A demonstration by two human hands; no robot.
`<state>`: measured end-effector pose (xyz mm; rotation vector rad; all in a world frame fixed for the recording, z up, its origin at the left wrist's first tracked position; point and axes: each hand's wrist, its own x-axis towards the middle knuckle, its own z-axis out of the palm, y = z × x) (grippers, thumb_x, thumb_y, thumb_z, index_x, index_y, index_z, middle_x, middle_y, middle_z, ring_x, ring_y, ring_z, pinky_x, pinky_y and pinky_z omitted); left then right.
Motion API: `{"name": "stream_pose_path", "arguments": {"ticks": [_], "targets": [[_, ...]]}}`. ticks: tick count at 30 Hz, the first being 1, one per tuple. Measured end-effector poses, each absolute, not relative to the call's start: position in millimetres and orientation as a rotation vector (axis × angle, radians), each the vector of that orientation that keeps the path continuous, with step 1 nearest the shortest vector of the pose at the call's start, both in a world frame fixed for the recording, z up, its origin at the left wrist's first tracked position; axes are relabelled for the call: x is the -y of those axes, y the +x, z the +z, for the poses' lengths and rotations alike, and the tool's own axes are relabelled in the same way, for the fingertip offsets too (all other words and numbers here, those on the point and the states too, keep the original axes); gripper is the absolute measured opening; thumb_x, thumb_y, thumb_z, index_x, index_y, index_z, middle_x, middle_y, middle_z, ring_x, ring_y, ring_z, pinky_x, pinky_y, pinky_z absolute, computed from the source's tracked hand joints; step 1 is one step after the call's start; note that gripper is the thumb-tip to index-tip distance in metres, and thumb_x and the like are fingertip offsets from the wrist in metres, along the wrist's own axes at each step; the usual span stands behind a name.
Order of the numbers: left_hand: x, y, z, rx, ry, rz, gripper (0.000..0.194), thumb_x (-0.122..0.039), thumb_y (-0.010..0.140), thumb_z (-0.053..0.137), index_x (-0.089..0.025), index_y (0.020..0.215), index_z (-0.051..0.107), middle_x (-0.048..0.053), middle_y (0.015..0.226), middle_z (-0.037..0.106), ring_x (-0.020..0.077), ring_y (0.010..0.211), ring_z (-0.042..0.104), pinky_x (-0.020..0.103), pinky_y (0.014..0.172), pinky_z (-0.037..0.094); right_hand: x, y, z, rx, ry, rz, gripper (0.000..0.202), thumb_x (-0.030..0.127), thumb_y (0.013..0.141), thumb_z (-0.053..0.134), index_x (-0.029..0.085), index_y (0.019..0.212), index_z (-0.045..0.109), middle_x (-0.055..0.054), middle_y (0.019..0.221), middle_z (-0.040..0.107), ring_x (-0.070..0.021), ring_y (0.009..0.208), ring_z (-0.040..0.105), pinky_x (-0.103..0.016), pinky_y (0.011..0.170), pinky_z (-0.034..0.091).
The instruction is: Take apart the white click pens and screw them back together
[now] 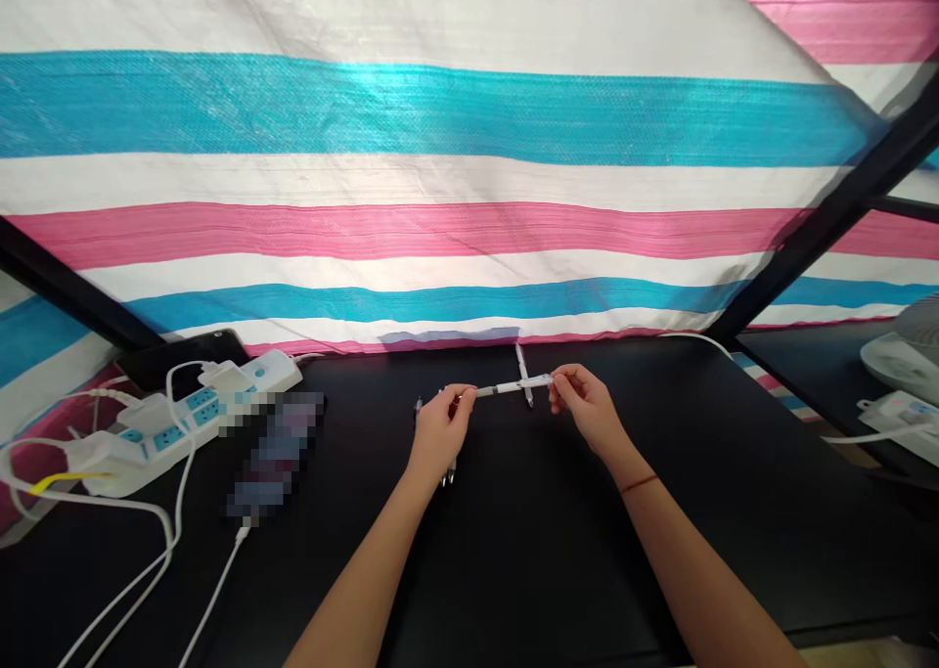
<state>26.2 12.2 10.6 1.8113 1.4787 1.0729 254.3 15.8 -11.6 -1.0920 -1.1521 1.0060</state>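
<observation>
A white pen (pixel 510 387) with a grey end section and a dark band is stretched level between my two hands. My left hand (pixel 440 431) pinches its grey left end between thumb and fingers. At the white right end, my right hand (pixel 585 410) closes its fingertips on the pen. Just behind the held pen, another white pen (pixel 521 359) lies on the black table, pointing away from me and crossing behind it. Pen tips (pixel 448 475) poke out beside my left wrist, and a dark pen end (pixel 418 407) shows left of that hand; the rest is hidden.
On the left lie a white power strip (pixel 275 367) with plugs, white cables (pixel 172 526) and a blurred phone-like device (pixel 277 458) on a cord. A dark tablet or phone (pixel 183 357) leans behind. Striped sheeting (pixel 455 228) hangs at the table's (pixel 514 560) back, between black metal bars (pixel 822 213).
</observation>
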Motion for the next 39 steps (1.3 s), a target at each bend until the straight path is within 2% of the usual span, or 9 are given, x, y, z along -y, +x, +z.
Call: {"name": "stream_pose_path", "arguments": {"ticks": [5, 12, 18, 22, 28, 39], "targets": [[-15, 21, 8, -1.492, 1.703, 1.129, 0.042, -0.049, 0.088, 0.040, -0.019, 0.070, 0.063, -0.004, 0.054, 0.045, 0.0124, 0.055, 0.044, 0.022, 0.052, 0.031, -16, 257, -10, 1.063, -1.093, 0.947, 0.029, 0.044, 0.075, 0.067, 0.018, 0.085, 0.059, 0.000, 0.067, 0.059, -0.0131, 0.060, 0.056, -0.027, 0.055, 0.053], [-28, 18, -5, -1.325, 1.300, 1.306, 0.038, -0.051, 0.081, 0.051, -0.018, 0.095, 0.065, -0.004, 0.058, 0.048, 0.0109, 0.052, 0.045, 0.022, 0.052, 0.036, -20, 267, -8, 0.794, -1.136, 0.885, 0.029, 0.045, 0.071, 0.069, 0.019, 0.078, 0.057, 0.002, 0.066, 0.055, -0.0109, 0.056, 0.054, -0.024, 0.050, 0.052], [-33, 15, -10, -1.222, 1.069, 1.401, 0.046, -0.050, 0.076, 0.060, -0.017, 0.107, 0.064, 0.004, 0.085, 0.062, 0.0101, 0.065, 0.054, 0.022, 0.061, 0.045, -18, 270, -5, 0.729, -1.070, 1.020, 0.035, 0.040, 0.061, 0.078, 0.020, 0.082, 0.060, -0.001, 0.076, 0.065, -0.0130, 0.064, 0.061, -0.029, 0.061, 0.057], [-33, 13, -11, -1.256, 1.148, 1.388, 0.048, -0.049, 0.076, 0.061, -0.017, 0.111, 0.063, 0.006, 0.090, 0.065, 0.0115, 0.069, 0.057, 0.024, 0.065, 0.048, -17, 268, -6, 0.790, -1.088, 1.034, 0.034, 0.040, 0.064, 0.077, 0.018, 0.087, 0.063, -0.004, 0.081, 0.067, -0.0139, 0.070, 0.062, -0.029, 0.065, 0.058], [-34, 15, -13, -1.233, 1.210, 1.388, 0.045, -0.046, 0.075, 0.063, -0.015, 0.108, 0.061, 0.007, 0.090, 0.066, 0.0116, 0.066, 0.058, 0.025, 0.065, 0.049, -19, 268, -8, 0.869, -1.146, 0.907, 0.034, 0.050, 0.073, 0.068, 0.017, 0.075, 0.061, 0.000, 0.066, 0.059, -0.0113, 0.059, 0.056, -0.025, 0.053, 0.055], [-30, 17, -6, -1.268, 1.266, 1.323, 0.044, -0.050, 0.074, 0.062, -0.015, 0.099, 0.064, 0.008, 0.087, 0.069, 0.0150, 0.070, 0.061, 0.028, 0.069, 0.049, -21, 269, -13, 0.926, -1.185, 0.846, 0.032, 0.047, 0.074, 0.066, 0.018, 0.085, 0.060, 0.000, 0.068, 0.060, -0.0123, 0.058, 0.056, -0.026, 0.051, 0.053]]}}
